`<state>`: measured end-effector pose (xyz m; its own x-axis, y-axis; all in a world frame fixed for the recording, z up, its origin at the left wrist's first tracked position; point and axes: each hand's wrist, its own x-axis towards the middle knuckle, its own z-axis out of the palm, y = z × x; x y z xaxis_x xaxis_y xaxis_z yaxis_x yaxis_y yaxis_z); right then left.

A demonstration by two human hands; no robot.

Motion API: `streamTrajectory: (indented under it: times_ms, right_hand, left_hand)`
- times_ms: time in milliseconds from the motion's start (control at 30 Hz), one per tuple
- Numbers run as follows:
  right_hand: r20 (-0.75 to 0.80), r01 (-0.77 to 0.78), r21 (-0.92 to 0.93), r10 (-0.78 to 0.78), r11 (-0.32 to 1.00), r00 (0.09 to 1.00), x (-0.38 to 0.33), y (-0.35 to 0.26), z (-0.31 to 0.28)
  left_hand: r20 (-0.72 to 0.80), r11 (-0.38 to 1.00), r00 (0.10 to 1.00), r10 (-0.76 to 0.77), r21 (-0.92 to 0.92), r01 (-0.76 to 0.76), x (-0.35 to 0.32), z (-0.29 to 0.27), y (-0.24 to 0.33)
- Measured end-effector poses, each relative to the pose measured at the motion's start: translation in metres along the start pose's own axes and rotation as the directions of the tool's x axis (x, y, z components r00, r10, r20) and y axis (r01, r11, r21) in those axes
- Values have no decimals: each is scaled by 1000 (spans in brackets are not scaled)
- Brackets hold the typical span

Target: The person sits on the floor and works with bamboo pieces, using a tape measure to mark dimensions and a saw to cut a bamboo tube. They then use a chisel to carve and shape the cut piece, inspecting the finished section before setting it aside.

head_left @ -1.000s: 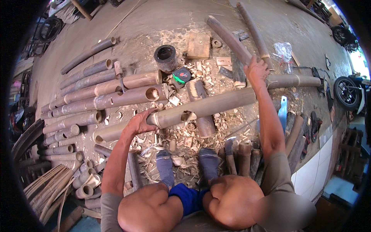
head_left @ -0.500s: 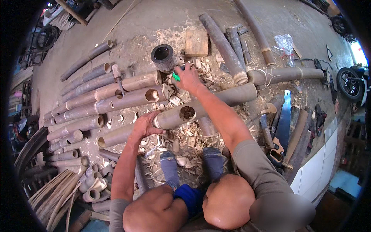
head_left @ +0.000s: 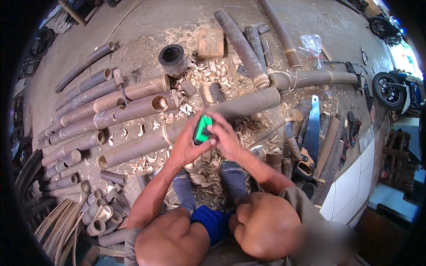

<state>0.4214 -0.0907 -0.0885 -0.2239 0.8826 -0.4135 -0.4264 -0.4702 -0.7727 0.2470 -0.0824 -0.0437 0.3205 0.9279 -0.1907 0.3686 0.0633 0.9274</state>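
The grey floor (head_left: pixel 146 26) is bearing a dark, shadowy-mouthed cylinder (head_left: pixel 174 66); our left hand (head_left: pixel 186 144) is gripping a boxy black-and-green tool (head_left: pixel 203 128), our right hand (head_left: pixel 227 139) touching it, grip unclear.

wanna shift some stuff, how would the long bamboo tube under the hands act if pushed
The bamboo tube would likely roll, being round; probably feels light for its size, as its left end looks hollow; and seems stiff, lying without visible sag.

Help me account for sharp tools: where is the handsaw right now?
In the head view, the handsaw lies on the right, beside a long brown piece and left of the white tiles.
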Motion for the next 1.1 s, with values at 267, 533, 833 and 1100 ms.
streamTrajectory:
  times_ms: [267,533,833,1100]
  right_hand:
    - [-2,-220,-359,235,907,972,-59,9,-51]
    - [-320,-73,17,74,997,944,-42,-51,-121]
    - [-543,-16,-530,-325,848,774,27,-96,-216]
    - [-437,-92,-781,-436,617,786,14,-90,-213]
  left_hand:
    - [341,994,937,-83,94,54,-21,19,-12]
    - [315,830,942,-113,551,-85,-7,19,17]
    - [96,681,994,-46,731,-39,4,-1,8]
    - [90,675,995,-34,737,-43,7,-4,1]
